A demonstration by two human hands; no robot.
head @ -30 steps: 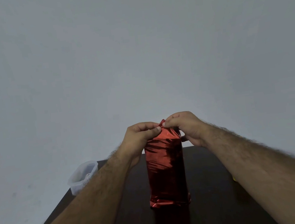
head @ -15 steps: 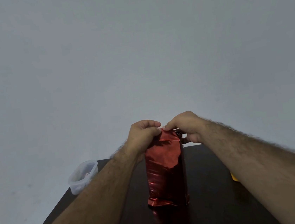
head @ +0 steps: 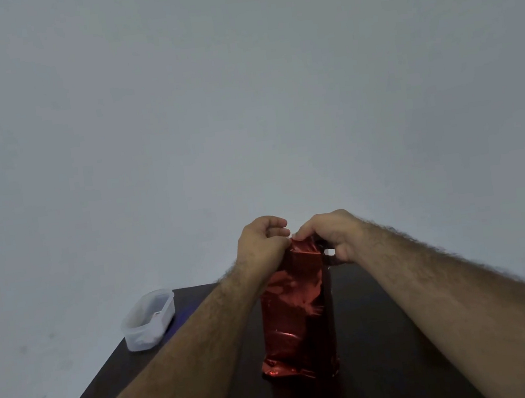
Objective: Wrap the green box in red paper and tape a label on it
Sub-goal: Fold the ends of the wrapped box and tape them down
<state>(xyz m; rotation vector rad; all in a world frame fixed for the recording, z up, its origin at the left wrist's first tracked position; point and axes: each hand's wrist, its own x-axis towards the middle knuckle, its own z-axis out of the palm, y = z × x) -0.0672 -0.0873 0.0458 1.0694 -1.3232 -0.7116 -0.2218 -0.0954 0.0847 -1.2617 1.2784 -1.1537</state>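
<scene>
A tall box covered in shiny red paper (head: 295, 313) stands upright in the middle of the dark table (head: 378, 333). No green shows through the wrapping. My left hand (head: 261, 241) sits at the top left corner of the box with its fingers curled against the paper. My right hand (head: 330, 233) pinches the folded red paper at the top of the box with thumb and fingertips. The paper's lower end is crumpled against the table. No label or tape is visible.
A translucent white plastic tub (head: 149, 319) sits at the table's far left corner, near the edge. A plain grey wall fills the background. My two forearms reach in from the bottom corners on either side of the box.
The raised peak of red paper at the top has been folded down flatter onto the box. Both hands have dropped slightly with it and stay at the top.
</scene>
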